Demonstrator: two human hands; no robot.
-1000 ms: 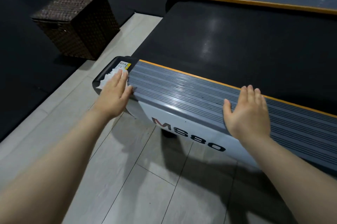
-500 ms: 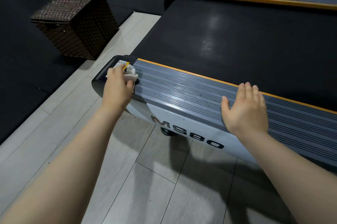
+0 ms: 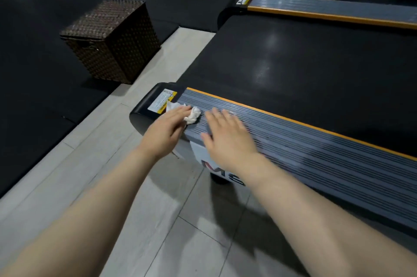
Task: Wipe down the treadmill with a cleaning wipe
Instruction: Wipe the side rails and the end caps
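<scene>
I see my left hand (image 3: pixel 165 132) pressing a crumpled white wipe (image 3: pixel 191 115) onto the ribbed grey side rail (image 3: pixel 316 148) of the treadmill, at the rail's end just beside the yellow warning label (image 3: pixel 161 100). Its fingers lie fairly straight over the wipe. My right hand (image 3: pixel 228 139) rests flat and open on the same rail, just beside the wipe, holding nothing. A woven basket (image 3: pixel 112 39) stands on the floor, well apart from the rail.
</scene>
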